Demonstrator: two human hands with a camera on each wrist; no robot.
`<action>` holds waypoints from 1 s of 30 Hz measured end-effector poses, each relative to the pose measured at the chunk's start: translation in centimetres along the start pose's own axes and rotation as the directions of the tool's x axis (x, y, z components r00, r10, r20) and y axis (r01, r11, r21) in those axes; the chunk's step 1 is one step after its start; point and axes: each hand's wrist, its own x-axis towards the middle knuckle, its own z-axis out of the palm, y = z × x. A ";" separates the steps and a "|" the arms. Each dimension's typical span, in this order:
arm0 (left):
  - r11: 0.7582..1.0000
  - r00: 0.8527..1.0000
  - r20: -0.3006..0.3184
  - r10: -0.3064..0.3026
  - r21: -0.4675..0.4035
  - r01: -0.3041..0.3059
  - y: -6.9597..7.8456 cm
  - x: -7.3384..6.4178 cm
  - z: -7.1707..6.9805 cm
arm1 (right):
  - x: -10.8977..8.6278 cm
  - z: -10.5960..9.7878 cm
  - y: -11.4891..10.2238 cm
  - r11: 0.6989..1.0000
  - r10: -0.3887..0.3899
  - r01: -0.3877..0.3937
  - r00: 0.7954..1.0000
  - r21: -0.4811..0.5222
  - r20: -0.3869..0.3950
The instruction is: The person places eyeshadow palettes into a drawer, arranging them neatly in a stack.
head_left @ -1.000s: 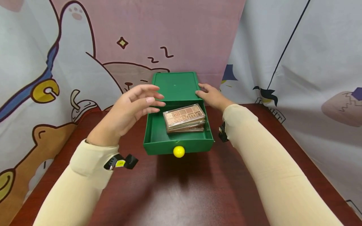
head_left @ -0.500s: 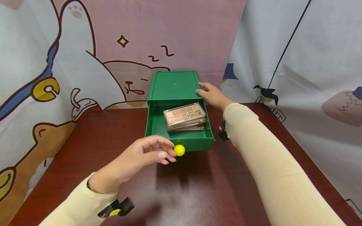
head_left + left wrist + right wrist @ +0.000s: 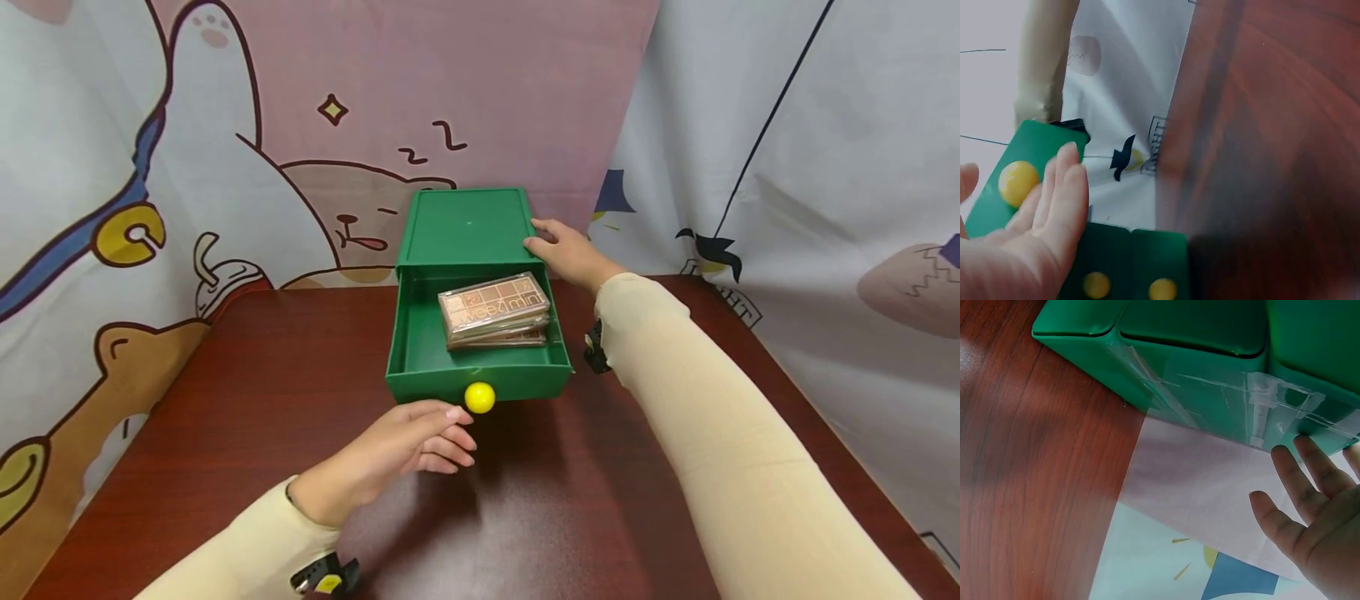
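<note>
A green drawer unit [image 3: 468,223] stands at the back of the table, its top drawer [image 3: 420,385] pulled out. Inside the drawer lie stacked eyeshadow palettes [image 3: 495,304] under clear lids. A round yellow knob [image 3: 480,397] sits on the drawer's front. My left hand [image 3: 408,442] is just below and left of that knob, fingers loosely extended and holding nothing. My right hand [image 3: 566,250] rests against the unit's upper right side; in the right wrist view its fingers [image 3: 1297,478] spread out by the taped green wall. Lower drawers [image 3: 1159,259] with yellow knobs show closed in the left wrist view.
The unit stands on a dark red-brown wooden table [image 3: 300,358]. Behind it hangs a pink and white cloth [image 3: 540,100] with cartoon animals, close to the table's back edge. Clear tape [image 3: 1266,400] runs across the unit's side.
My left hand has come down from beside the open drawer to below its yellow knob. The right hand stays at the unit's side, and the drawer remains pulled out.
</note>
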 end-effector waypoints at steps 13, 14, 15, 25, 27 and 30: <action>0.997 0.988 -0.149 0.035 -0.065 -0.045 -0.1 2.5 2.3 | 0.0 0.0 -0.2 1.000 0.003 -0.002 1.000 -0.014 0.006; 0.997 0.986 -0.163 0.037 -0.067 -0.049 0.0 2.6 2.4 | 0.0 0.0 -0.2 1.000 0.002 -0.002 1.000 -0.013 0.005; 0.996 0.984 -0.176 0.041 -0.067 -0.054 0.1 2.7 2.5 | 0.0 0.0 -0.3 1.000 0.003 -0.003 1.000 -0.013 0.003; 0.989 0.958 -0.286 0.017 -0.139 -0.059 2.1 5.5 2.0 | 0.1 -0.1 0.0 1.000 0.001 -0.001 1.000 -0.019 0.001; 0.984 0.954 -0.298 0.006 -0.167 -0.058 2.4 6.1 1.6 | 0.1 0.0 0.0 1.000 -0.001 0.001 1.000 -0.015 0.004; 0.975 0.954 -0.298 -0.013 -0.215 -0.054 2.7 7.0 1.0 | 0.2 0.0 0.0 1.000 0.005 -0.005 1.000 -0.016 0.001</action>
